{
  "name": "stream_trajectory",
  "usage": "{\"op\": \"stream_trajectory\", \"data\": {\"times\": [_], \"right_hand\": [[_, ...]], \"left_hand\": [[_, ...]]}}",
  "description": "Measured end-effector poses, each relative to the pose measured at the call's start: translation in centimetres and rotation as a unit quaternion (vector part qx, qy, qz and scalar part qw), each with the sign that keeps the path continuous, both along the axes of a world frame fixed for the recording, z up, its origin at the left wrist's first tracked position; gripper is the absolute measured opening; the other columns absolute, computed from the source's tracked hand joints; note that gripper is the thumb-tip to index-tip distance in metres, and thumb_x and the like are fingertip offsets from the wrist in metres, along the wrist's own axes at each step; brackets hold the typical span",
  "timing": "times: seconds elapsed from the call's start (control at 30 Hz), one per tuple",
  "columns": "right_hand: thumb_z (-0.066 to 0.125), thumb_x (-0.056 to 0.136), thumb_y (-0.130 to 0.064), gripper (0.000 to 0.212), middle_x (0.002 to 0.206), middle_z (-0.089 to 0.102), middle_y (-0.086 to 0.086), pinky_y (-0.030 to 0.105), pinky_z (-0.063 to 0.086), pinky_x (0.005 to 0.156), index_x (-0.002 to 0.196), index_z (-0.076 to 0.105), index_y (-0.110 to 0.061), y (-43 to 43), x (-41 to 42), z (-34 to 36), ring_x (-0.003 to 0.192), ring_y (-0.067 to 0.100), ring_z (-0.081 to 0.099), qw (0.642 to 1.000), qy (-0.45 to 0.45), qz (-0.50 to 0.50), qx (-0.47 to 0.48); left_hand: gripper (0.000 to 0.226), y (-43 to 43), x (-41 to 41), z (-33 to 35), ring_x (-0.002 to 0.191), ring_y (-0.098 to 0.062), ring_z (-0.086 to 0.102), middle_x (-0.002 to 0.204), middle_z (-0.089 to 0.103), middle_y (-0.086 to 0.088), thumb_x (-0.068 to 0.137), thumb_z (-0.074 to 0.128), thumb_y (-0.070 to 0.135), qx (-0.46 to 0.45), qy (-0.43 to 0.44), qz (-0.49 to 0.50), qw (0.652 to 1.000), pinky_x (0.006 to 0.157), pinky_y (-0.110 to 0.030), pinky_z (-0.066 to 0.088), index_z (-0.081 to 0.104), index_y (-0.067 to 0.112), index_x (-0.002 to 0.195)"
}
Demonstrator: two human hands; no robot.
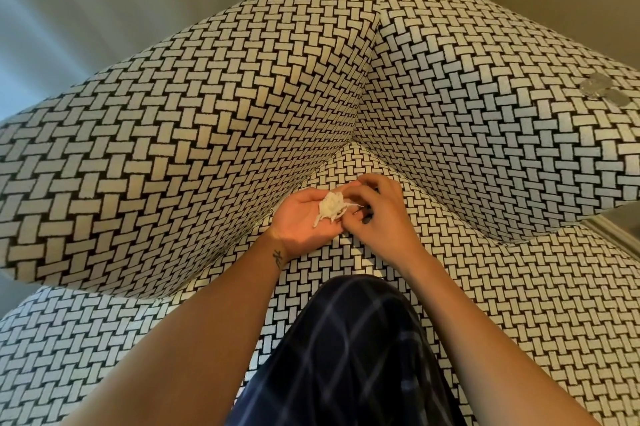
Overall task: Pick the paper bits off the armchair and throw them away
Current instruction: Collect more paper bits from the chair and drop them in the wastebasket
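Note:
The armchair (194, 121) is covered in a black-and-white basket-weave fabric and fills most of the view. My left hand (301, 221) lies palm up over the seat near the back corner, cupping a small heap of white paper bits (330, 207). My right hand (375, 214) sits right beside it, fingers curled and pinched at the edge of the heap. Whether it holds a bit of its own is hidden by the fingers.
My knee in dark checked trousers (349, 353) rests on the seat cushion (519, 304). Two grey round patches (604, 91) show on the right arm of the chair. Pale curtains (86, 3) hang behind the chair.

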State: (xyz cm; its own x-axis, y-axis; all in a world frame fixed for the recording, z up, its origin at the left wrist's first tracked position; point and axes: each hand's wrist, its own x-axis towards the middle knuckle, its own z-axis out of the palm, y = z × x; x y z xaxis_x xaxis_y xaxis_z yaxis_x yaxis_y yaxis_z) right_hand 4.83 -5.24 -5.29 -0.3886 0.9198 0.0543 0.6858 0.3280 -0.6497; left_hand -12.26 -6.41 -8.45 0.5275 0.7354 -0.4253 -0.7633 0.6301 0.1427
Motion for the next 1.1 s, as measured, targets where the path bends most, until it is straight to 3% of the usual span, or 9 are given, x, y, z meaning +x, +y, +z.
{"op": "stream_trajectory", "data": {"times": [0.1,0.3,0.43,0.53,0.7,0.77,0.97,1.03,1.1], "right_hand": [[0.071,0.084,-0.028,0.038,0.128,0.041,-0.010,0.024,0.030,0.104,0.122,0.070,-0.032,0.0,-0.3,-0.1,0.124,0.006,0.027,1.000,0.008,-0.003,0.005],[0.076,0.077,-0.033,0.041,0.133,0.045,-0.008,0.038,0.033,0.110,0.118,0.070,-0.031,0.3,-1.0,0.2,0.127,0.013,0.026,1.000,-0.009,-0.004,-0.010],[0.077,0.079,-0.035,0.028,0.133,0.048,-0.007,0.035,0.034,0.108,0.106,0.073,-0.031,0.2,-0.9,0.3,0.127,0.012,0.028,1.000,-0.008,0.003,0.008],[0.077,0.078,-0.034,0.023,0.133,0.052,-0.006,0.039,0.040,0.105,0.100,0.073,-0.028,0.2,-0.8,0.0,0.126,0.016,0.032,0.999,-0.028,0.004,0.042],[0.073,0.079,-0.034,0.045,0.133,0.051,-0.010,0.037,0.036,0.104,0.123,0.066,-0.031,0.6,-1.5,0.0,0.124,0.015,0.030,0.998,-0.033,0.030,0.033],[0.073,0.080,-0.034,0.044,0.132,0.053,-0.010,0.038,0.035,0.104,0.123,0.068,-0.029,0.8,-1.5,-0.4,0.124,0.016,0.030,0.999,-0.029,0.031,0.031],[0.066,0.076,-0.046,0.047,0.128,0.054,-0.015,0.038,0.032,0.102,0.121,0.067,-0.034,1.1,-1.3,-0.2,0.122,0.012,0.030,0.998,-0.038,0.040,0.032],[0.071,0.080,-0.041,0.044,0.130,0.052,-0.017,0.038,0.029,0.104,0.124,0.067,-0.036,1.3,-1.3,-0.2,0.124,0.012,0.028,0.998,-0.037,0.047,0.017],[0.072,0.084,-0.045,0.040,0.130,0.053,-0.017,0.038,0.029,0.105,0.122,0.069,-0.035,1.4,-1.3,-0.4,0.125,0.012,0.028,0.998,-0.041,0.052,0.017]], "left_hand": [[0.062,0.1,-0.1,-0.2,0.142,-0.042,0.040,0.159,0.033,-0.027,0.097,0.039,0.012,-0.004,-0.026,0.002,1.000,0.122,-0.052,0.028,0.030,-0.005,0.156],[0.055,-0.1,0.1,0.2,0.123,-0.049,0.057,0.133,0.054,-0.036,0.094,0.036,0.012,-0.021,-0.054,-0.002,0.998,0.110,-0.057,0.042,0.043,-0.015,0.142],[0.066,0.0,0.1,0.2,0.139,-0.043,0.045,0.150,0.043,-0.030,0.092,0.038,0.011,-0.001,-0.049,0.005,0.999,0.120,-0.050,0.032,0.029,-0.004,0.156],[0.064,0.0,0.1,0.4,0.140,-0.039,0.043,0.150,0.044,-0.027,0.090,0.044,0.007,0.011,-0.035,0.011,0.999,0.120,-0.048,0.032,0.036,-0.008,0.152],[0.051,0.1,-0.1,-0.1,0.131,-0.038,0.053,0.138,0.054,-0.028,0.088,0.059,0.002,0.017,0.010,0.007,1.000,0.121,-0.046,0.033,0.053,-0.011,0.137],[0.047,0.1,-0.2,-0.2,0.126,-0.039,0.056,0.133,0.057,-0.030,0.091,0.052,0.006,0.014,-0.001,0.011,1.000,0.115,-0.049,0.040,0.054,-0.013,0.134],[0.057,0.2,-0.1,-0.3,0.139,-0.034,0.037,0.146,0.042,-0.026,0.089,0.051,0.004,-0.003,-0.047,0.013,0.999,0.121,-0.047,0.029,0.042,-0.010,0.143],[0.053,0.2,-0.2,-0.4,0.130,-0.036,0.046,0.138,0.049,-0.030,0.089,0.051,0.002,-0.004,-0.050,0.008,0.999,0.116,-0.048,0.037,0.045,-0.012,0.139],[0.049,0.2,-0.4,-0.4,0.123,-0.037,0.052,0.129,0.054,-0.032,0.086,0.057,-0.001,-0.007,-0.042,0.010,0.999,0.119,-0.043,0.033,0.050,-0.015,0.133]]}}
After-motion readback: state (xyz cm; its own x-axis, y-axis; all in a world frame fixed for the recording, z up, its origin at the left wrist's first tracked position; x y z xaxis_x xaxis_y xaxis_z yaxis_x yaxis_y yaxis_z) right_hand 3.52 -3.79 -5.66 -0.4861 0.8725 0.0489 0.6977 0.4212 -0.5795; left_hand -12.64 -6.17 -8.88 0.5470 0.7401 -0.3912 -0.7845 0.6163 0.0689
